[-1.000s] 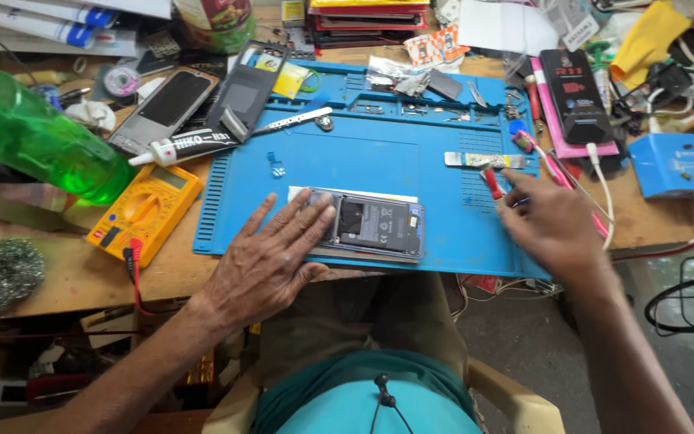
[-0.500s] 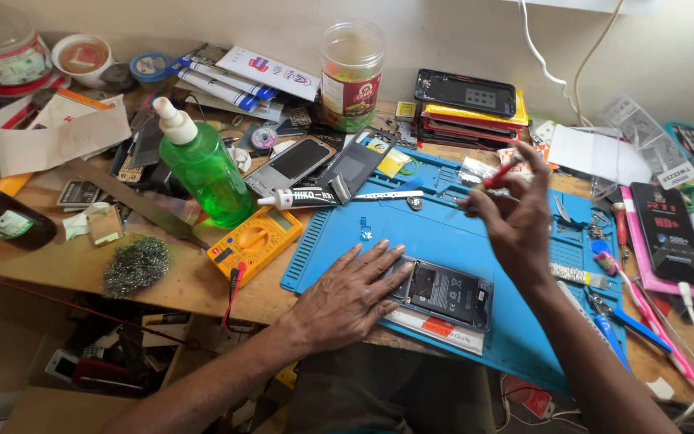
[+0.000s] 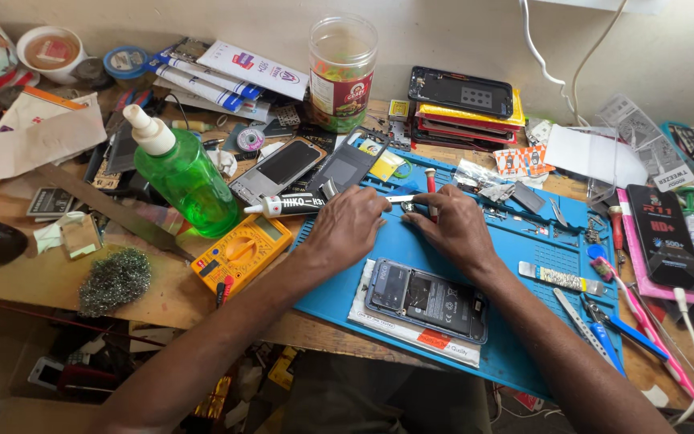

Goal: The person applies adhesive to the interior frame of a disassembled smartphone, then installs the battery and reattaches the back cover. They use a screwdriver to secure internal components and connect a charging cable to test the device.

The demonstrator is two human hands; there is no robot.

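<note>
Here the left hand (image 3: 353, 225) and right hand (image 3: 451, 227) meet on the blue repair mat (image 3: 524, 265), fingertips pinched together around a small metal part (image 3: 402, 199), above the opened smartphone (image 3: 427, 299).

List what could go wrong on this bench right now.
1. The opened phone lies uncovered under both forearms; a sleeve or wrist could likely knock it.
2. The left hand and right hand work small metal parts on the blue mat; these might roll away.
3. The green liquid bottle nearby could tip.
</note>
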